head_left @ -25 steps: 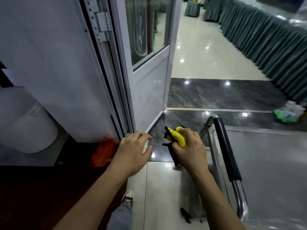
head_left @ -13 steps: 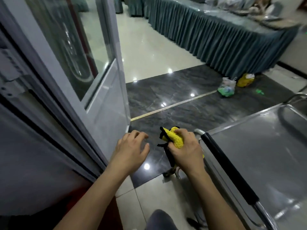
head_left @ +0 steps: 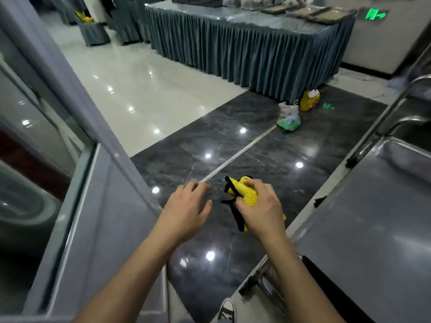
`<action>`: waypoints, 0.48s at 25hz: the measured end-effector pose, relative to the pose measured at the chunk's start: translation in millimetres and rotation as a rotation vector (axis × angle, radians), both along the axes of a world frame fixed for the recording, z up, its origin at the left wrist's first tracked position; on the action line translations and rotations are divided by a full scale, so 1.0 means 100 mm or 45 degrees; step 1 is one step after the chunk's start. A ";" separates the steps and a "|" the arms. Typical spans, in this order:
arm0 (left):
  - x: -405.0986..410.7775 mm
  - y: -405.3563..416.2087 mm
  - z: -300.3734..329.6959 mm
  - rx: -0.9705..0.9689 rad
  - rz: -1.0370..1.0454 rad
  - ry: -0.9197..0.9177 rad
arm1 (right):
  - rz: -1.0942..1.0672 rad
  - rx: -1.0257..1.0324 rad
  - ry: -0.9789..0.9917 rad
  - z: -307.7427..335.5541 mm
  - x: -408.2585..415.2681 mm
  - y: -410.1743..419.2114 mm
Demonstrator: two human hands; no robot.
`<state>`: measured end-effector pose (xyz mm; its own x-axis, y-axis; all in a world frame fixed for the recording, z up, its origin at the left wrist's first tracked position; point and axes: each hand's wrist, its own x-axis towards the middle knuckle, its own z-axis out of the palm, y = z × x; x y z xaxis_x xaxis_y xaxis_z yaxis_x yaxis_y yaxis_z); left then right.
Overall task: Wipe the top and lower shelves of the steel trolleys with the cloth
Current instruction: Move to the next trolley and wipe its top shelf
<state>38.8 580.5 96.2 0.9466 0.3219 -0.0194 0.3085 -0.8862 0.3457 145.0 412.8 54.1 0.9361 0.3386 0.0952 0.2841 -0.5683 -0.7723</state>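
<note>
A yellow cloth (head_left: 245, 193) with black trim is bunched in the curled fingers (head_left: 250, 184) of the right hand (head_left: 261, 208), above dark marble floor (head_left: 256, 159). The left hand (head_left: 186, 210) is held empty, fingers loosely bent, just beside it. A steel trolley (head_left: 373, 229) is seen at right.

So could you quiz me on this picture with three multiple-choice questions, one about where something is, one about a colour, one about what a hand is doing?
1. Where is the steel trolley?
A. On the person's right
B. On the person's left
C. Behind the skirted table

2. What colour is the cloth?
A. Red
B. Yellow with black trim
C. White

3. What is the left hand doing?
A. Gripping the cloth
B. Pushing the door
C. Hovering open, holding nothing

Answers:
1 A: its top shelf fills the right side of the view.
2 B: yellow fabric with black edging shows in the right hand.
3 C: its fingers are relaxed above the dark floor.
</note>
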 end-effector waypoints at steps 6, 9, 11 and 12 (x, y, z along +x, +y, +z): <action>1.19 0.49 0.06 -0.125 -0.202 -0.011 | -0.158 0.033 0.050 0.03 0.82 0.35; 1.91 0.75 0.05 -0.130 -0.375 -0.038 | -0.290 -0.016 0.049 -0.03 1.39 0.54; 2.37 0.98 0.02 -0.139 -0.458 -0.056 | -0.379 -0.038 0.056 -0.06 1.75 0.67; 2.60 1.10 0.01 -0.147 -0.488 -0.065 | -0.419 -0.046 0.062 -0.05 1.92 0.75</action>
<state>298.7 690.2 97.5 0.9983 -0.0560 0.0154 -0.0569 -0.8881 0.4561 337.4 487.8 48.6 0.9990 0.0200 0.0411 0.0442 -0.6508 -0.7579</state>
